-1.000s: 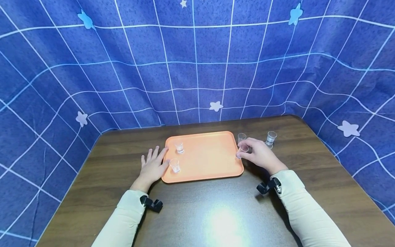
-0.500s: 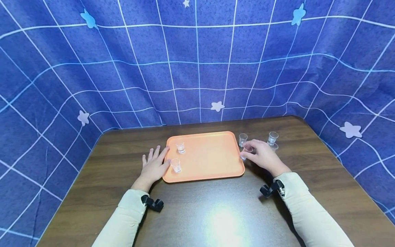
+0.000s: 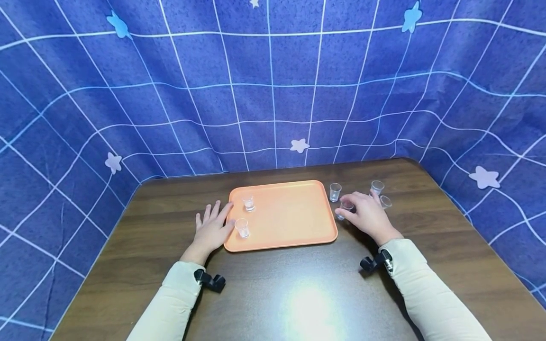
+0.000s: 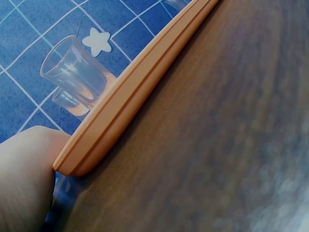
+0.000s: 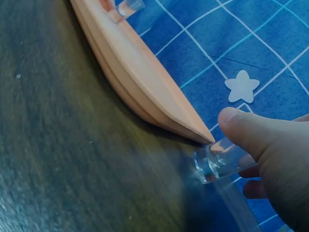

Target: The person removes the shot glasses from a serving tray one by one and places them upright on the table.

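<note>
In the head view my left hand [image 3: 210,236] rests with spread fingers at the left rim of an orange tray [image 3: 290,215]. Two small clear shot glasses stand upright on the tray's left part, a near glass [image 3: 241,228] and a far glass [image 3: 249,203]. Just off the tray's right edge, my right hand [image 3: 368,214] holds another shot glass [image 3: 344,209] between thumb and fingers. The right wrist view shows that held glass [image 5: 224,162] close to the tray's corner, its base near the tabletop. In the left wrist view my hand [image 4: 29,169] touches the tray's end.
A shot glass [image 3: 335,192] stands beyond the right hand, beside the tray. Farther right are another glass [image 3: 377,187] and one partly hidden glass [image 3: 386,202] behind the hand. The brown wooden table [image 3: 264,293] meets a blue gridded curtain [image 3: 239,109] at the back.
My right hand has shifted slightly right with its glass, away from the tray's edge. The partly hidden glass behind that hand has also moved right. My left hand stays in place.
</note>
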### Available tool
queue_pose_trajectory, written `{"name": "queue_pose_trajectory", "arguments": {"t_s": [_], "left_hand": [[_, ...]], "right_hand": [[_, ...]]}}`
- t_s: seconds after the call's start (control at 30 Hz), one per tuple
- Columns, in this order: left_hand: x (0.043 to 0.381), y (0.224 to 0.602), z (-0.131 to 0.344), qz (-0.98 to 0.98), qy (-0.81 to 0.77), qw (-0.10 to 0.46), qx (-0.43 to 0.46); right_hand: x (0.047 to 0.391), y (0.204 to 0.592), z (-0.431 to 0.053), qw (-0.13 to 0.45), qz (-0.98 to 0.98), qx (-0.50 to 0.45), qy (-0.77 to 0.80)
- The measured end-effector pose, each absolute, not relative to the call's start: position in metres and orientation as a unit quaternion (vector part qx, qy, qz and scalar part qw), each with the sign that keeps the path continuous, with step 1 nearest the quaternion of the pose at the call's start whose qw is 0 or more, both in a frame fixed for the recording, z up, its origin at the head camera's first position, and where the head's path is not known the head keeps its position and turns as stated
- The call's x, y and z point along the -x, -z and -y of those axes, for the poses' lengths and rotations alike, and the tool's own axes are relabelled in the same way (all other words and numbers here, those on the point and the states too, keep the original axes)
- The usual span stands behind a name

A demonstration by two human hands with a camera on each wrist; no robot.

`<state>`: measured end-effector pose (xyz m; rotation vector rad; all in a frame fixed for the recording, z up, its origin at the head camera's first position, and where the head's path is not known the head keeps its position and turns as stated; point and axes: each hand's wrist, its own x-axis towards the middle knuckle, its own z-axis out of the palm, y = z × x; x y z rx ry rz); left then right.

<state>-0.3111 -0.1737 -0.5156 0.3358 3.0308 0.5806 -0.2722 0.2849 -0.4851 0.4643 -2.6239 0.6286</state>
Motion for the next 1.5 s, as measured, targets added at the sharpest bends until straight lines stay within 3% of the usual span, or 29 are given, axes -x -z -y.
{"name": "queue_pose_trajectory", "arguments": {"t_s": [1.5], "left_hand": [[0.31, 0.516, 0.174, -0.977, -0.181, 0.012, -0.111]], "right_hand": [[0.274, 0.513, -0.278, 0.177, 0.94, -0.112, -0.268]]}}
